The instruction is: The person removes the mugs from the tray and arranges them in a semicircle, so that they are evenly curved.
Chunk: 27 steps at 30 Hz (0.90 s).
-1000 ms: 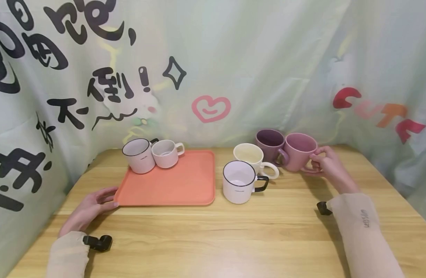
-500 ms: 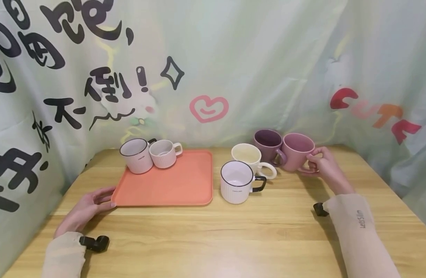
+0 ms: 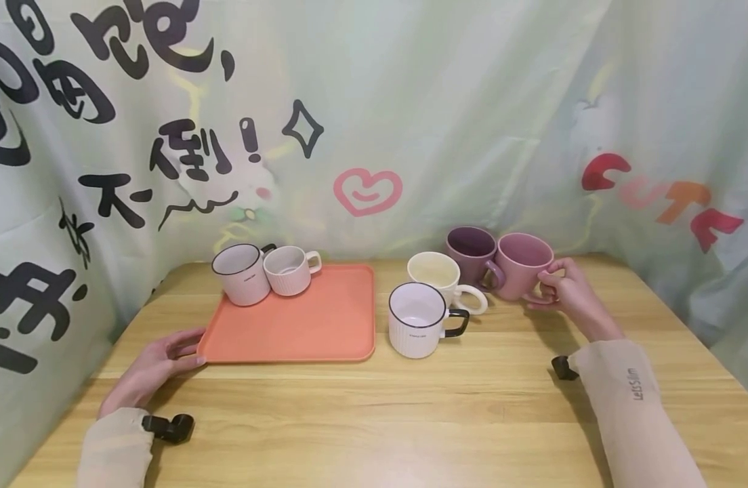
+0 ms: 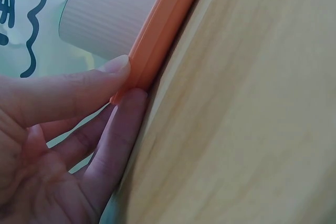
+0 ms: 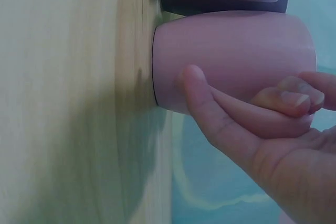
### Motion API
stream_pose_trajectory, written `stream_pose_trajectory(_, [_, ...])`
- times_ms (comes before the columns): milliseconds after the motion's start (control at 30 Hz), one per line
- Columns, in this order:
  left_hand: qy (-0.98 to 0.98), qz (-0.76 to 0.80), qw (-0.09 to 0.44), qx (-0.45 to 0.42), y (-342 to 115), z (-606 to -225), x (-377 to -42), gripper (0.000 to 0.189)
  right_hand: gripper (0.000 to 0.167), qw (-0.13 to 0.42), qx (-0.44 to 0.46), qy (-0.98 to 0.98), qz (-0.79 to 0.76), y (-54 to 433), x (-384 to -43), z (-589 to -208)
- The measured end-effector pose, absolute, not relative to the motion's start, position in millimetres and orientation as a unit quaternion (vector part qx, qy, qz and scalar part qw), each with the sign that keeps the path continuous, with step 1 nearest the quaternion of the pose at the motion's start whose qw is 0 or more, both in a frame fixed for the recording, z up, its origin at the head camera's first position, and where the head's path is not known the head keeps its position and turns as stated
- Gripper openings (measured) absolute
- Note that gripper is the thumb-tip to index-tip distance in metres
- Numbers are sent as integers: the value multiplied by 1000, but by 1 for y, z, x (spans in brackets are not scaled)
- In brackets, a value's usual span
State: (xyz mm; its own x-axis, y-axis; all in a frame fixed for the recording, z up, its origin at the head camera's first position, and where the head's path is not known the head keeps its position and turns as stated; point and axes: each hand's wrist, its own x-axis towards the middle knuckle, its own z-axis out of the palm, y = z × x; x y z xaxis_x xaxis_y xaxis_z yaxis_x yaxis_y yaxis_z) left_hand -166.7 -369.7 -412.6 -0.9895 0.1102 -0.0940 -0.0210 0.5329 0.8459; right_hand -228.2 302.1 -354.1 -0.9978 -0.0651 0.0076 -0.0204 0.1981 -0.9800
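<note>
My left hand [image 3: 151, 366] holds the near left corner of the orange tray [image 3: 301, 332]. In the left wrist view, the thumb [image 4: 105, 74] lies against the tray's rim and a finger sits just below it. On the tray's back left stand a white mug with a dark rim [image 3: 247, 285] and a smaller white ribbed cup [image 3: 288, 274]. At the right, my right hand [image 3: 572, 295] grips the handle of a pink mug [image 3: 520, 271], which stands upright on the table. The right wrist view shows the fingers curled round that handle, with one fingertip against the pink wall.
A dark purple mug [image 3: 471, 257] stands right beside the pink one. In front are a cream mug [image 3: 433, 268] and a white mug with a black handle [image 3: 417, 332], close together. Behind the wooden table [image 3: 374, 420] hangs a printed curtain [image 3: 447, 102].
</note>
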Motion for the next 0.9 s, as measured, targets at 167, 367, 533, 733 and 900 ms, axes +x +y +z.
stream_pose_trajectory(167, [877,475,68,23,-371,-413,-166,69,11,35,-38,757,-652,305,-228,-355])
stream_pose_trajectory(367, [873,481,71,28,-371,-415,-167,69,12,42,-38,749,-660,308,-226,-355])
stream_pose_trajectory(533, [874,481,71,28,-373,-413,-167,69,12,22,-25,750,-661,308,-232,-359])
stream_pose_trajectory(733, [872,483,71,24,-372,-413,-166,69,11,5,-13,775,-632,303,-236,-358])
stream_pose_trajectory(900, [872,483,71,21,-371,-414,-166,69,11,8,-9,797,-603,305,-236,-355])
